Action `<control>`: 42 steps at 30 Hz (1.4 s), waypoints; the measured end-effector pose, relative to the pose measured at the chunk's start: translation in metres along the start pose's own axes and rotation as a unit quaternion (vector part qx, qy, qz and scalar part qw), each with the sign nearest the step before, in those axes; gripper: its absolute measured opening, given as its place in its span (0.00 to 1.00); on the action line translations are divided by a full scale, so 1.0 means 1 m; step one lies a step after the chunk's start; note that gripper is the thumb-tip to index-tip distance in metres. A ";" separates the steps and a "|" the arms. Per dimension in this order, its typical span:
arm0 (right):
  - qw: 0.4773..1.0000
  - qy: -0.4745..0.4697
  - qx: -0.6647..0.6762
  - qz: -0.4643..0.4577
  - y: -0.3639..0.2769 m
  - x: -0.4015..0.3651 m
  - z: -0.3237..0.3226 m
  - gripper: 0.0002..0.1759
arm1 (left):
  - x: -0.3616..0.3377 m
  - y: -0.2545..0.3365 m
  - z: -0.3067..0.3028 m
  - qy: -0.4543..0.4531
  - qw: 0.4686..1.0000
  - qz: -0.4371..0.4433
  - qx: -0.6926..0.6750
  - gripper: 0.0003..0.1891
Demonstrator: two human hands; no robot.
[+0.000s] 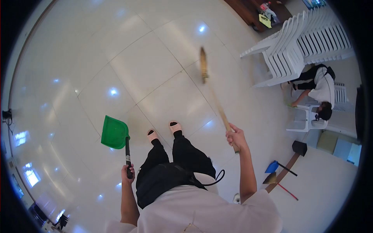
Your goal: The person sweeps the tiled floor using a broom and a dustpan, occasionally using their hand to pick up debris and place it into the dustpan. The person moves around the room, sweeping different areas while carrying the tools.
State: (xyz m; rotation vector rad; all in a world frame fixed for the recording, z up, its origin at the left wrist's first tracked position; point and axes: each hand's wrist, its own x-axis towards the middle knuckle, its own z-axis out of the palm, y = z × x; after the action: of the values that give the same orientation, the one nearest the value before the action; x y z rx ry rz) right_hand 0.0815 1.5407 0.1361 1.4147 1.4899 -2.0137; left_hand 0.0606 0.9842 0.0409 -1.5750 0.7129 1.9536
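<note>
My left hand (128, 173) is wrapped round the black handle of a green dustpan (115, 132), whose pan points away from me over the tiled floor. In my right hand (236, 138) is the pale wooden handle of a broom (218, 105), gripped near its top end. The broom's narrow brown head (203, 65) reaches far forward over the light tiles. Between the two tools my feet, in pink slippers (175, 126), stand on the floor.
Stacked white plastic chairs (287, 54) stand at the right, where another person (323, 87) bends over a white stool (307, 118). A blue dustpan (272, 167) and a second broom (270, 178) are by the right wall. Brown wooden furniture (248, 13) is at the top.
</note>
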 end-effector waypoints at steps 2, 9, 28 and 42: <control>0.997 0.054 -0.053 -0.018 -0.015 0.047 -0.010 0.26 | -0.001 -0.004 0.012 0.008 1.000 0.011 -0.012 0.10; 0.989 0.050 -0.137 -0.001 -0.067 0.193 0.038 0.08 | -0.012 -0.010 0.017 0.059 0.998 0.018 -0.017 0.09; 0.996 0.076 0.026 -0.034 -0.217 0.218 0.042 0.06 | -0.021 0.024 0.068 0.089 0.993 0.012 0.073 0.09; 0.966 0.103 -0.218 -0.094 -0.369 0.444 0.329 0.12 | 0.003 0.121 0.291 0.032 0.999 -0.038 0.017 0.15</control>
State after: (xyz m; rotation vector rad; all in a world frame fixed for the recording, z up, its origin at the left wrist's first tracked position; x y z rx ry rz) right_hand -0.5661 1.5666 -0.0097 1.3641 2.0701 -1.5248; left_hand -0.2278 1.0970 0.1002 -1.6259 0.6985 1.8348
